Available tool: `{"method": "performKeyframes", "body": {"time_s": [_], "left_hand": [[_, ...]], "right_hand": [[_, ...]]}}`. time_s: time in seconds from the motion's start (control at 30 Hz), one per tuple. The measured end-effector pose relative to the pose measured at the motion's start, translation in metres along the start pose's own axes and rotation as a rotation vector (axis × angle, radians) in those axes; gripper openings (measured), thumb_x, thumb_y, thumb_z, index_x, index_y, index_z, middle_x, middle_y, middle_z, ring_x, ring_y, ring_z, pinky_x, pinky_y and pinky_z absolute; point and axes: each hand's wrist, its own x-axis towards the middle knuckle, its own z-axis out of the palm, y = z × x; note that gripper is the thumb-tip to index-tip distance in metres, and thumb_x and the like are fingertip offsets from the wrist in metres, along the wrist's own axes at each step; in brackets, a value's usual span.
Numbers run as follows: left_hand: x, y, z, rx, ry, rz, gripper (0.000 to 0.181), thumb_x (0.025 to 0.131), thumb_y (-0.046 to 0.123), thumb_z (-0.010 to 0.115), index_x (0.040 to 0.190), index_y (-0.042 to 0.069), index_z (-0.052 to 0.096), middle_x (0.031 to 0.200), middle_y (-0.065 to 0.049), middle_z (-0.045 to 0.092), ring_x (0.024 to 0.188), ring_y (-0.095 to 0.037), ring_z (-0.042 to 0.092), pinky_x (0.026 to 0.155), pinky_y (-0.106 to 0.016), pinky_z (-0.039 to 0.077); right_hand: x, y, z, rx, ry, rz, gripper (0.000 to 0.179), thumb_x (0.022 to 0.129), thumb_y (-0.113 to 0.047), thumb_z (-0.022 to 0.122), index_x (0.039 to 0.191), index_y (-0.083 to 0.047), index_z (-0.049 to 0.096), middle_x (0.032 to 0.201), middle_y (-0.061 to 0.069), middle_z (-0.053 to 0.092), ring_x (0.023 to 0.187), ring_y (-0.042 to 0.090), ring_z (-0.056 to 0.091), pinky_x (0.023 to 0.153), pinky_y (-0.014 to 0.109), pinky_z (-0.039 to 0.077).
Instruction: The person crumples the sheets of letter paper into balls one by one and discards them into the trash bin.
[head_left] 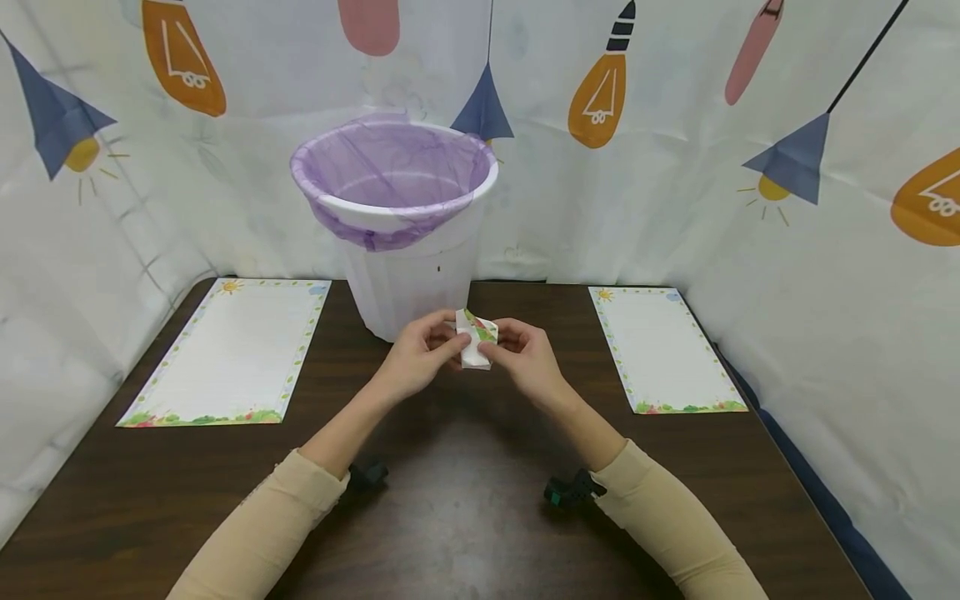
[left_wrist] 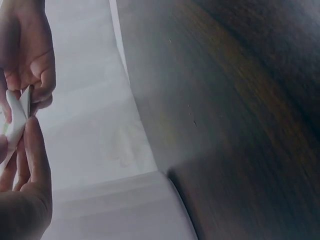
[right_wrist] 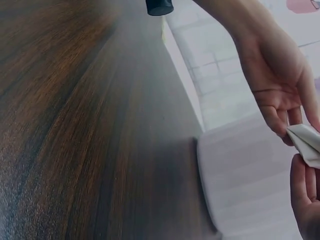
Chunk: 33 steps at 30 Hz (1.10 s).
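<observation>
Between both hands, above the table, is a small folded piece of white paper (head_left: 476, 354) with a green and red printed patch. My left hand (head_left: 420, 354) pinches its left side, thumb in front and fingers behind. On the other side my right hand (head_left: 528, 358) pinches it in the same way. In the left wrist view the folded paper (left_wrist: 18, 117) shows thick layers with a pointed flap. From the right wrist, the paper (right_wrist: 306, 142) shows a crease along its edge, and part of it is cut off by the frame.
A white bin (head_left: 412, 279) lined with a purple bag (head_left: 375, 237) stands just behind the hands. Flat on the dark table (head_left: 465, 500) lie a bordered paper sheet (head_left: 232, 350) at left and another sheet (head_left: 663, 350) at right. A printed white curtain (head_left: 675, 200) encloses the table.
</observation>
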Motion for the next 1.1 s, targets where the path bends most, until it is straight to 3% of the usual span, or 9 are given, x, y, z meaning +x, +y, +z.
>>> {"method": "performKeyframes", "body": {"time_s": [0.1,0.3,0.4,0.53,0.63,0.83,0.93,1.1], "left_hand": [[0.000,0.000,0.000,0.013,0.006,0.032,0.030,0.101,0.009,0.067,0.130,-0.001,0.062,0.089,-0.016,0.069,0.071,-0.029,0.069,0.069,-0.053,0.059],[0.001,0.001,0.003,0.081,0.038,0.142,0.027,0.102,0.010,0.066,0.129,0.007,0.065,0.078,-0.011,0.066,0.062,-0.035,0.064,0.055,-0.035,0.055],[0.001,0.002,0.004,0.100,0.060,0.167,0.024,0.102,0.007,0.065,0.125,0.011,0.068,0.078,-0.010,0.066,0.062,-0.035,0.062,0.053,-0.037,0.052],[0.001,0.004,0.005,0.088,0.075,0.165,0.025,0.099,-0.001,0.063,0.120,0.009,0.072,0.086,-0.010,0.070,0.065,-0.031,0.062,0.056,-0.037,0.055],[0.001,0.004,0.003,0.061,0.052,0.155,0.025,0.099,-0.003,0.062,0.119,0.006,0.073,0.092,-0.010,0.073,0.067,-0.030,0.063,0.059,-0.036,0.057],[0.003,0.007,-0.006,0.019,-0.082,0.164,0.029,0.097,0.001,0.069,0.127,0.002,0.069,0.097,-0.013,0.072,0.076,-0.031,0.067,0.065,-0.036,0.058],[0.004,0.008,-0.010,-0.055,-0.144,0.148,0.028,0.100,0.004,0.067,0.128,-0.001,0.066,0.112,-0.017,0.070,0.085,-0.031,0.069,0.072,-0.039,0.060],[0.006,0.010,-0.012,-0.162,-0.126,0.085,0.022,0.105,0.010,0.060,0.115,-0.008,0.069,0.126,-0.019,0.067,0.091,-0.030,0.071,0.073,-0.044,0.062]], "right_hand": [[0.001,-0.001,0.000,0.023,-0.005,0.003,0.023,0.094,0.003,0.072,0.115,0.010,0.068,0.094,0.011,0.071,0.079,0.016,0.064,0.069,0.026,0.053],[0.003,-0.002,0.001,0.083,0.000,-0.015,0.025,0.094,0.008,0.069,0.117,0.011,0.062,0.089,0.005,0.072,0.075,0.015,0.062,0.066,0.024,0.050],[0.004,0.000,0.001,0.087,0.009,-0.032,0.021,0.094,0.009,0.069,0.113,0.010,0.060,0.086,0.004,0.071,0.073,0.015,0.060,0.065,0.026,0.048],[0.003,-0.001,0.003,0.110,0.018,-0.045,0.018,0.093,0.011,0.068,0.107,0.009,0.057,0.085,0.003,0.069,0.073,0.016,0.059,0.064,0.025,0.049],[0.003,-0.002,0.004,0.143,0.018,-0.047,0.016,0.093,0.012,0.067,0.104,0.010,0.056,0.086,0.002,0.069,0.073,0.015,0.060,0.065,0.024,0.051],[0.005,-0.002,0.002,0.173,0.027,-0.081,0.016,0.090,0.016,0.068,0.098,0.012,0.055,0.083,0.001,0.068,0.072,0.015,0.059,0.064,0.023,0.049],[0.005,-0.003,0.000,0.166,0.035,-0.095,0.016,0.089,0.016,0.068,0.097,0.012,0.055,0.082,0.001,0.068,0.071,0.014,0.058,0.062,0.023,0.048],[0.003,-0.004,0.002,0.128,0.010,-0.123,0.014,0.091,0.013,0.068,0.098,0.011,0.057,0.085,0.003,0.068,0.070,0.015,0.057,0.061,0.023,0.047]]}}
